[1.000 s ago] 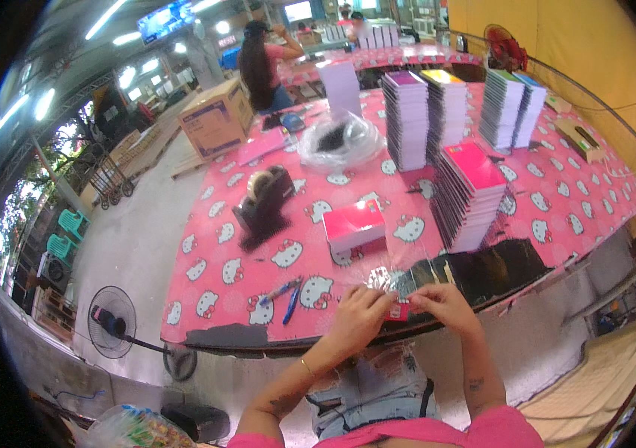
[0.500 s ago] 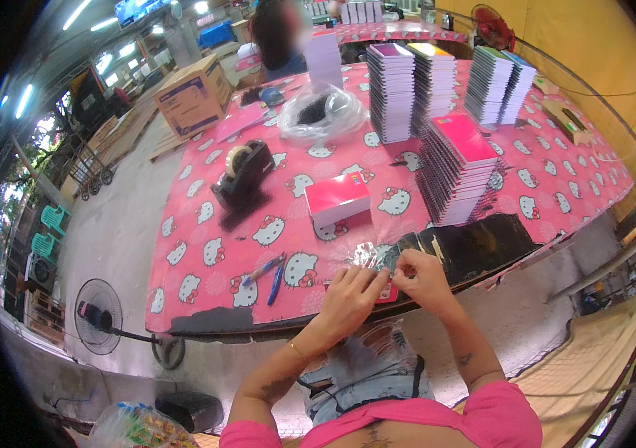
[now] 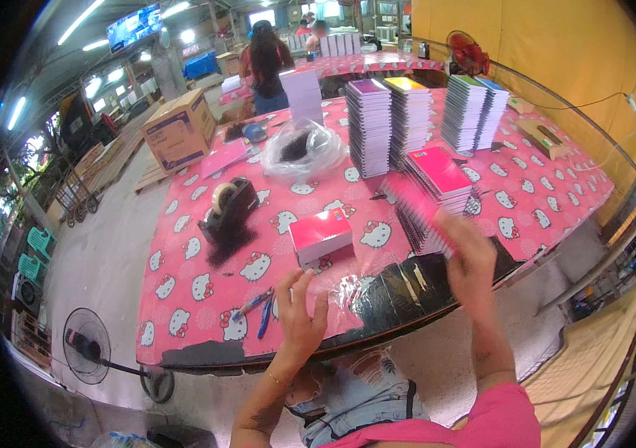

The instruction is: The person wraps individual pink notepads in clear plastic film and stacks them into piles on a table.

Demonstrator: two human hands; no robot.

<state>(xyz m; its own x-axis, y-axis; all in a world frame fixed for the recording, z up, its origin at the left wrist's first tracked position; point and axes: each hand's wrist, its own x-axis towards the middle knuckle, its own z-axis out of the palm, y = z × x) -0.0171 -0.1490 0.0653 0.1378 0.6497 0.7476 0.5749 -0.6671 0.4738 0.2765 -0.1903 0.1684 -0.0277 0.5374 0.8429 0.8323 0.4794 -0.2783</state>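
My left hand (image 3: 299,313) spread, fingertips on clear plastic sleeve (image 3: 348,287) at worktop (image 3: 183,299) near edge. Right hand (image 3: 467,254) blurred, grip unreadable, beside pink notebook stack (image 3: 433,190). Sleeve thin, slippery; take by open edge.

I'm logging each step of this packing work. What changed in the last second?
Both hands were together on a clear plastic sleeve at the table edge. The right hand has now lifted away to the right, toward the fanned notebook stack, blurred in motion. The left hand has opened beside the sleeve. The wrapped pink bundle and tape dispenser stayed put.
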